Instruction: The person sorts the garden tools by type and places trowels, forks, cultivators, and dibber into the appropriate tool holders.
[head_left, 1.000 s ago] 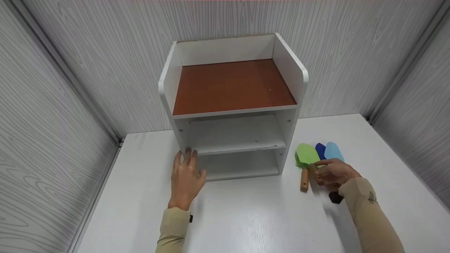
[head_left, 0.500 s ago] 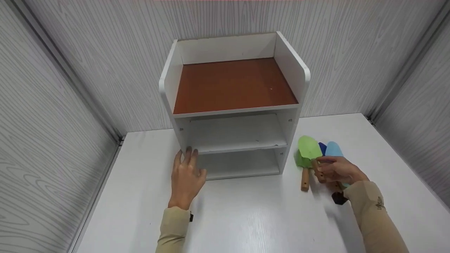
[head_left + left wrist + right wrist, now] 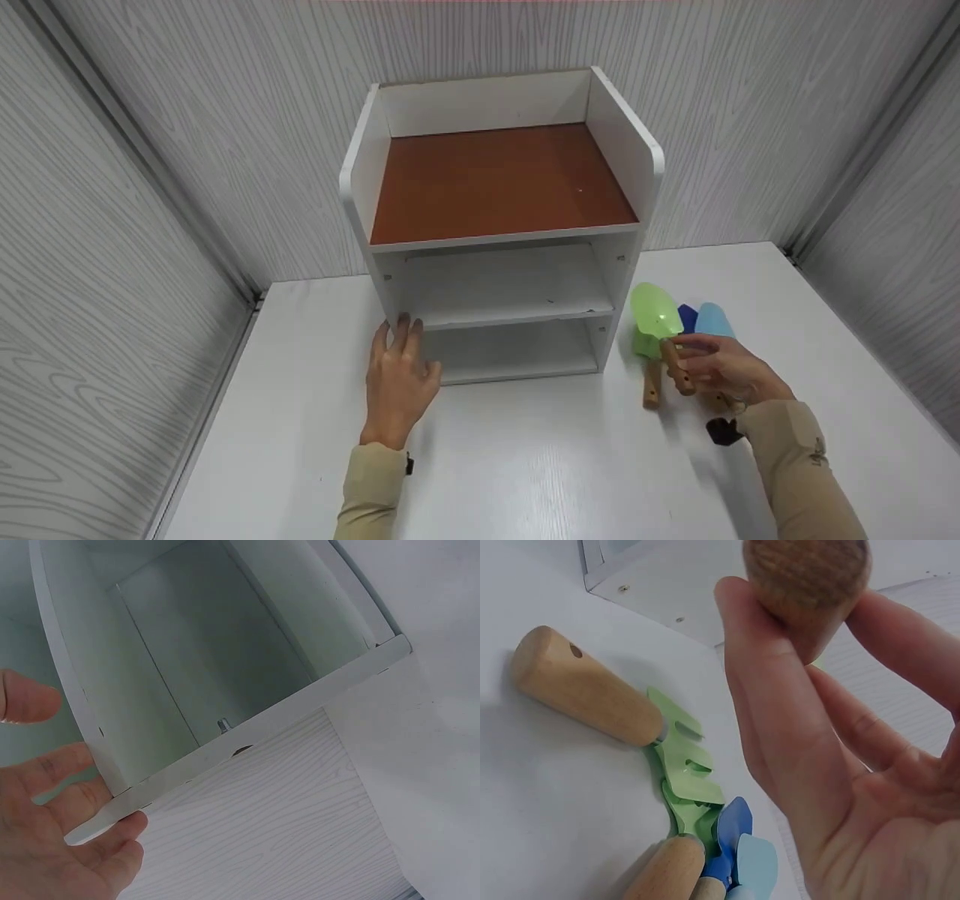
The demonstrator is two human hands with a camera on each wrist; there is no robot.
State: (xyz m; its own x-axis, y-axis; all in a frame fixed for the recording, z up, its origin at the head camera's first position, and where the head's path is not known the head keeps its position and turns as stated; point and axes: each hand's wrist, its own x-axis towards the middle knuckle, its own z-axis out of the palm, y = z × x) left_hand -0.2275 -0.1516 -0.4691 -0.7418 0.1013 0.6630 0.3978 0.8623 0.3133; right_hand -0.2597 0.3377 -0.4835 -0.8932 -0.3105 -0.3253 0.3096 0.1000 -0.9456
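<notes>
My right hand (image 3: 724,367) pinches the wooden handle (image 3: 676,367) of a light green trowel, whose blade (image 3: 655,309) points away and tilts up over the other tools. The right wrist view shows that handle's end (image 3: 808,574) between thumb and fingers. Below lies a green pronged hand tool (image 3: 686,757) with a wooden handle. Close by are a dark blue tool (image 3: 687,318) and a light blue one (image 3: 712,321), partly hidden by my hand. My left hand (image 3: 397,382) rests with extended fingers on the front left edge of a white shelf unit (image 3: 502,238), its thumb apart.
The shelf unit has a reddish-brown top surface (image 3: 499,180) with raised sides and two compartments below. It stands on a white table (image 3: 510,465) against a grey wood-grain wall (image 3: 225,135). Another wooden handle (image 3: 667,870) lies among the tools on the right.
My right hand has raised the green trowel off the tools beneath and shifted it slightly, its blade tilting up and away. The left hand has stayed on the shelf unit.
</notes>
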